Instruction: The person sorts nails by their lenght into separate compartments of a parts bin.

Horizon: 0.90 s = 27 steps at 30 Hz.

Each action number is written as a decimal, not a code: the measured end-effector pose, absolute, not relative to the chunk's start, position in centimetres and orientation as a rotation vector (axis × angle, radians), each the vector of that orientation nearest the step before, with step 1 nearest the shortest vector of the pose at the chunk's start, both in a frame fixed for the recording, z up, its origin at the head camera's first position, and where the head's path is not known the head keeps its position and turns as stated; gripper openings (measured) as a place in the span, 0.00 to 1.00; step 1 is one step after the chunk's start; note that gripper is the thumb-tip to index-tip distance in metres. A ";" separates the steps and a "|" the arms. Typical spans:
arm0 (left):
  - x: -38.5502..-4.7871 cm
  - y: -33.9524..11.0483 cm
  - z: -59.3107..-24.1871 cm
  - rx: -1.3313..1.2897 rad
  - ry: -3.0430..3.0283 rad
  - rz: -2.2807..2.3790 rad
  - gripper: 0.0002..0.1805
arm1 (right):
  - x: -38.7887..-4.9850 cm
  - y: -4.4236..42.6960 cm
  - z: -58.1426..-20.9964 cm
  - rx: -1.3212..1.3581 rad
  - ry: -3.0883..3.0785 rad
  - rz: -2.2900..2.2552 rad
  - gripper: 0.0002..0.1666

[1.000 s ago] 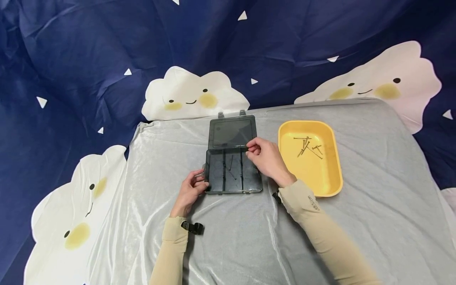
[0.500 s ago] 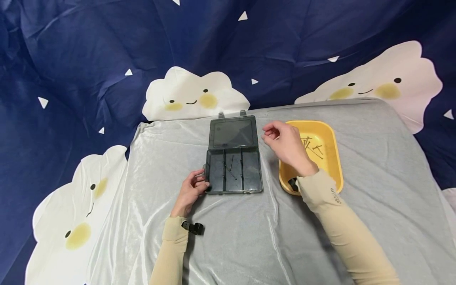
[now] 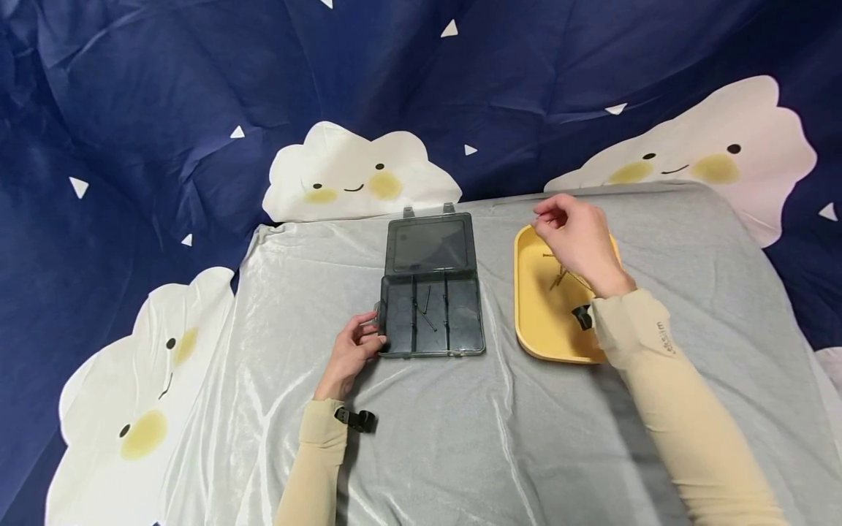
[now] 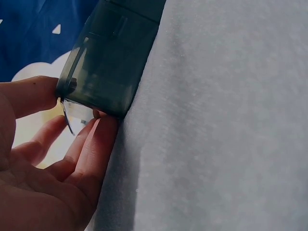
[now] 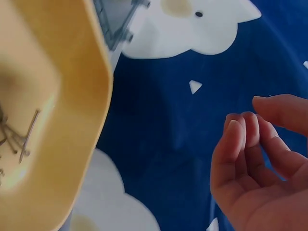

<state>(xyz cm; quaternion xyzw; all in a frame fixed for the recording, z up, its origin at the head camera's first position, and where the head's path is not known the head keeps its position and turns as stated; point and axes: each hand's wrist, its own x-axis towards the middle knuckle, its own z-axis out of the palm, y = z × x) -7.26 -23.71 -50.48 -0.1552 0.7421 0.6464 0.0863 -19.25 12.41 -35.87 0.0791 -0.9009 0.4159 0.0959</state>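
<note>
A dark, see-through compartment box (image 3: 397,314) lies with its lid (image 3: 430,245) swung back. Two thin dark screws (image 3: 427,299) lie in its middle compartment. My left hand (image 3: 349,358) pinches the box's left side; in the left wrist view the thumb is on the top edge and fingers (image 4: 98,151) press lower on the wall. My right hand (image 3: 579,237) hovers over the far part of the yellow tray (image 3: 549,321). Its fingers are loosely curled, with nothing visible between them in the right wrist view. Several screws (image 5: 30,132) lie in the tray, partly hidden by the hand in the head view.
Grey cloth (image 3: 421,453) covers the table under the box and tray. Behind the table's far edge hangs a dark blue curtain (image 3: 526,88) printed with white clouds. A strip of cloth separates the box from the tray.
My right hand has moved from above the box's right compartment rightward to above the far part of the tray. The left hand and the box have stayed put.
</note>
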 end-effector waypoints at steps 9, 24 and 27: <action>-7.2 -23.8 -50.7 -0.457 2.221 1.931 0.30 | -20.7 14.3 -37.9 0.216 -2.742 1.177 0.10; -7.4 -24.1 -50.7 -0.455 2.197 1.907 0.31 | -22.7 15.7 -43.9 0.355 -3.173 0.924 0.16; -7.4 -24.1 -50.6 -0.456 2.171 1.915 0.32 | -23.0 15.7 -44.5 0.384 -3.192 0.851 0.17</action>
